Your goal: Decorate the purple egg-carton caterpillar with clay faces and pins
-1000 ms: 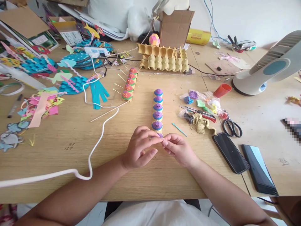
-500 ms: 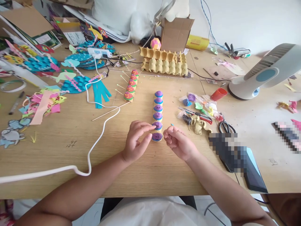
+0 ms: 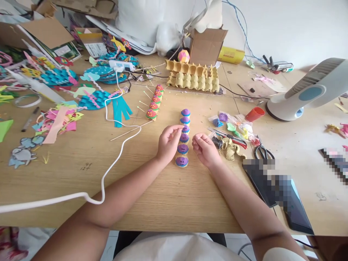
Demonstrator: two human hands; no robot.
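Left hand (image 3: 169, 142): has moved up along the purple strip (image 3: 183, 148), from the fifth dome to the third, counting from the far end.
Right hand (image 3: 206, 148): has shifted the same way, and is now just beside the fourth and fifth domes, apart from them.
Left grip: narrow, thumb drawn near the fingers, tips at the third dome; I cannot tell whether they touch it or pinch anything.
Right grip: fingertips gathered close together; whether something tiny sits between them, I cannot tell.
Wrists: one each side of the row, probably so I reach the domes without covering them all.
Purple strip: on the worktop (image 3: 152, 197) before me, lengthwise, likely so each dome faces me.
Domes: six, purple above blue, pale carton showing between; the nearest bears dark eyes and a smile, others similar small dark marks.
Red strip (image 3: 153, 106): farther off to the left, pins (image 3: 142, 109) sticking out, perhaps set there to keep them clear of my arms.
Clay (image 3: 223, 116), knife (image 3: 239, 142), scissors (image 3: 265, 152): on the right, presumably for easy reach.
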